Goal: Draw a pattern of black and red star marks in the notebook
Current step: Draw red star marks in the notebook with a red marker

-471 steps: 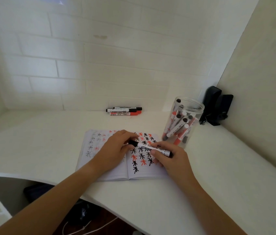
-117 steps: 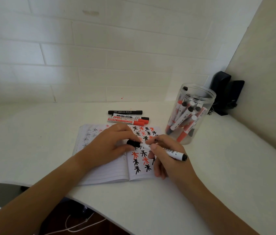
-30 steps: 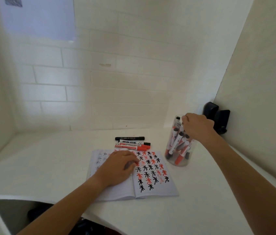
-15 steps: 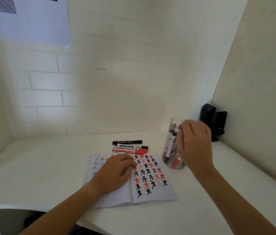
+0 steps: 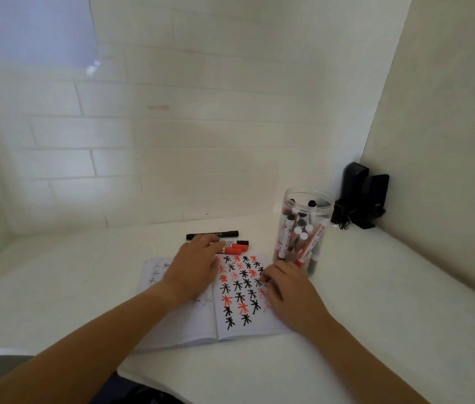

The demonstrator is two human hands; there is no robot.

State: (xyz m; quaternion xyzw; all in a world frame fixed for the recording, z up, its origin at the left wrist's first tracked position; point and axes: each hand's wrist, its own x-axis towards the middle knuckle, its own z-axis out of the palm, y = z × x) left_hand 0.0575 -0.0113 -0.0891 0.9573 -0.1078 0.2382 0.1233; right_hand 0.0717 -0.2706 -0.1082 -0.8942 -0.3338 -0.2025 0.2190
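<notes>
Head view: right hand (image 5: 291, 295) back from the jar (image 5: 303, 228), black marker gone, now resting on the notebook (image 5: 248, 328) page at bench centre — fingers loosely curled, holding nothing seen. Left hand (image 5: 194, 266) stretched to the 3 markers (image 5: 232, 246), fingertips touching, grip unclear — probably fetching red next.

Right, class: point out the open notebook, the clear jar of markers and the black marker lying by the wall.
notebook (image 5: 248, 330), head view, bare lower part of the right-hand page.
clear jar (image 5: 322, 225), head view, its transparent side wall near the rim.
black marker (image 5: 224, 235), head view, middle of its barrel.
</notes>
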